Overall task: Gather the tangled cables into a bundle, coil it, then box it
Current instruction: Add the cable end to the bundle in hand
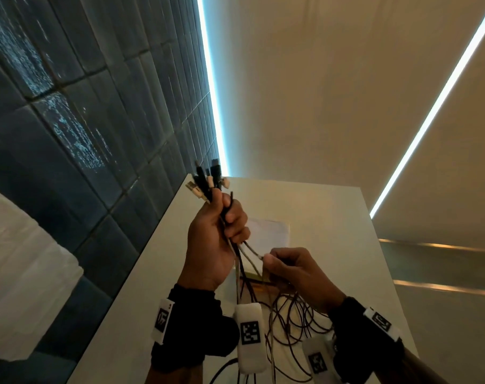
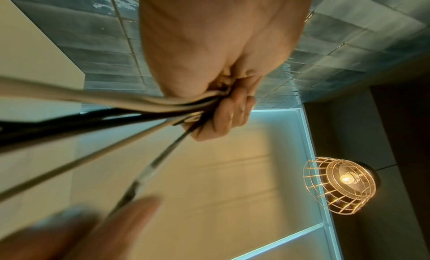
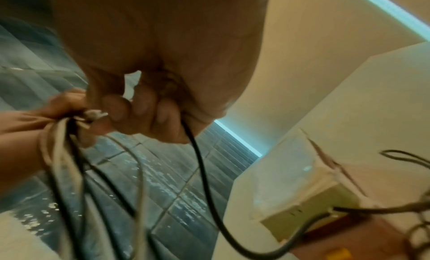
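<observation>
A white table stands next to a wall of dark blue tiles. Two long strips of light shine up above. On the table sits one white box, and in the right wrist view its flaps are up and it looks open.

The cables are thin and long. Some are black, some are white, and they are too mixed up to count. They hang down in loose, messy loops over the table, in front of the box.

The left hand is held up high. Its fingers are curled tight around the bunch of cables near their ends. The plugs stick up out of the fist, some black and some white.

The right hand is lower, just beside the left one. Its fingertips pinch the end of one white cable, and its other fingers curl around a black cable.

One round wire lamp glows in the left wrist view.
</observation>
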A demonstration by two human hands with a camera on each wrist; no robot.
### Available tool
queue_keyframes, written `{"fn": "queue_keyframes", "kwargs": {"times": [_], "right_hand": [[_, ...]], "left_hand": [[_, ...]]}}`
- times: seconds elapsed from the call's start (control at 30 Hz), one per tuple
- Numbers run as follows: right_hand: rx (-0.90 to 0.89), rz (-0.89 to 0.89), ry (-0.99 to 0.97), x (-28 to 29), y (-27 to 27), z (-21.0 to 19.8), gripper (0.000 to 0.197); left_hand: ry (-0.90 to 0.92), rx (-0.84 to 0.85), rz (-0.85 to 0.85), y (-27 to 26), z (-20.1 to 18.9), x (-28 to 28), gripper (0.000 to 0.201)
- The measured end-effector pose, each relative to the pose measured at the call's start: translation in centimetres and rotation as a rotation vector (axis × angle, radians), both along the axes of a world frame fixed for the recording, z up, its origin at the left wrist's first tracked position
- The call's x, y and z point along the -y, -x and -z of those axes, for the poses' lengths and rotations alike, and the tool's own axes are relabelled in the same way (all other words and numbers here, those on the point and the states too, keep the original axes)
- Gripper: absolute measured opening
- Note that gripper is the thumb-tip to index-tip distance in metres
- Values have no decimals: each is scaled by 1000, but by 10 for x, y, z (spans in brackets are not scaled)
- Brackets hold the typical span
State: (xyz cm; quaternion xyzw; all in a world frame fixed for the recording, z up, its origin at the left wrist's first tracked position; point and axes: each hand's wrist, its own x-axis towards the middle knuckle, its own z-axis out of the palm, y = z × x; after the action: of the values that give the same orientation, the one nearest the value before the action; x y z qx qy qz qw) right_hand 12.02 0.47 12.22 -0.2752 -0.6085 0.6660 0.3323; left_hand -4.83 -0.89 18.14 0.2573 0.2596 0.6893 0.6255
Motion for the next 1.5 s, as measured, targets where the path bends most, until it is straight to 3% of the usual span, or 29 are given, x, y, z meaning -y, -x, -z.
{"fn": "queue_keyframes", "kwargs": {"times": [0.17, 0.33, 0.57, 0.67, 0.73, 0.83, 0.97, 1.07, 1.13, 1.27, 1.5], "right_hand": [[121, 40, 3, -10, -13, 44, 39], [160, 47, 95, -14, -23, 83, 31], [304, 34, 56, -22, -44, 99, 39], [347, 59, 146, -26, -46, 87, 29], [370, 189, 127, -29, -38, 70, 29], [170, 320, 123, -30, -20, 32, 29], [-48, 234, 20, -15, 3, -16, 25], [-29, 163, -148, -3, 14, -28, 23], [9, 125, -205, 0, 15, -22, 23], [12, 46, -119, 2, 8, -1, 27], [145, 15, -109, -4, -10, 40, 29]], "left_hand": [[3, 22, -61, 14, 4, 0, 34], [39, -19, -123, 26, 4, 0, 33], [120, -30, -248, 46, 9, 4, 35], [167, -117, -274, 47, 14, 4, 34], [211, -224, -256, 38, 14, 3, 33], [287, -418, -230, 19, 14, 1, 31], [357, -550, -143, -2, 12, 0, 27], [349, -507, -80, -9, 7, 3, 30], [294, -363, -24, -9, 4, 4, 33], [193, -61, 2, -8, 5, 4, 35], [104, -61, -77, -1, 7, 2, 31]]}}
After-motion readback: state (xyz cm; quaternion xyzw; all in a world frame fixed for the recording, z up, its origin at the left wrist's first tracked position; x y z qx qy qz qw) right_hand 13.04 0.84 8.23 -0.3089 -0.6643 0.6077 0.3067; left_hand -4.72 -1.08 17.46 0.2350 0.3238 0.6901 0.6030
